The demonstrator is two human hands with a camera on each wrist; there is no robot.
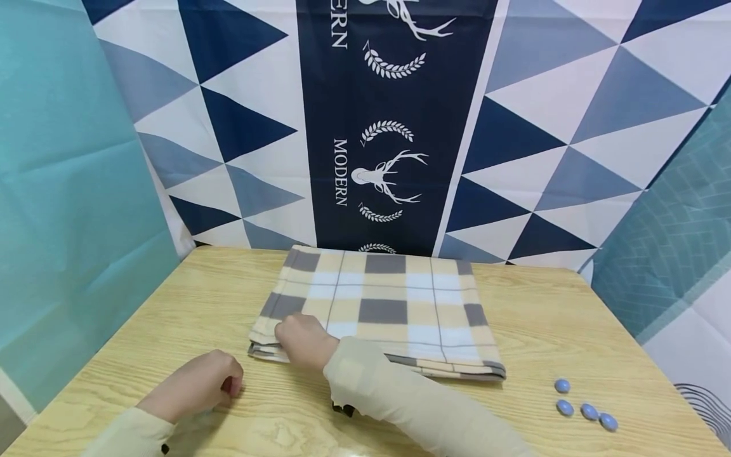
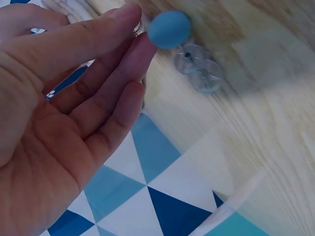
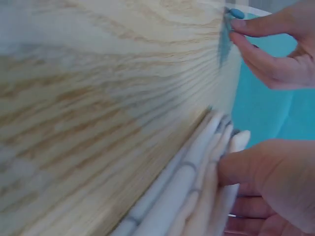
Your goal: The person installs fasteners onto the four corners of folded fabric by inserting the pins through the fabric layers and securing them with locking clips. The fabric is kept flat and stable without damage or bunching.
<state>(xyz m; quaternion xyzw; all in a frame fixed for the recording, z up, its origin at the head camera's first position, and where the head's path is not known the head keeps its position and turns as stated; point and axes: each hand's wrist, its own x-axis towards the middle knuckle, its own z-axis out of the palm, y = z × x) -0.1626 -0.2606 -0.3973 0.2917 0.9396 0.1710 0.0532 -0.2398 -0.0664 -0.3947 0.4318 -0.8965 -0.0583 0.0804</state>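
Observation:
A folded checked blanket (image 1: pixel 382 311) in cream, white and grey lies on the wooden table, its layered edge facing me. At its front left corner, my right hand (image 1: pixel 306 341) grips the fabric; in the right wrist view, the thumb (image 3: pixel 241 167) presses against the stacked layers (image 3: pixel 189 182). My left hand (image 1: pixel 208 381) is left of the blanket, apart from it, just above the table. Its fingertips pinch a small fastener with a blue oval cap (image 2: pixel 170 29) and clear rounded parts (image 2: pixel 202 71), seen in the left wrist view. The head view hides that fastener.
Several blue oval pieces (image 1: pixel 589 411) lie on the table (image 1: pixel 548 330) to the right of the blanket. A patterned cloth (image 1: pixel 377 127) hangs behind the table's far edge. Turquoise sheeting (image 1: pixel 68 190) stands along the left side.

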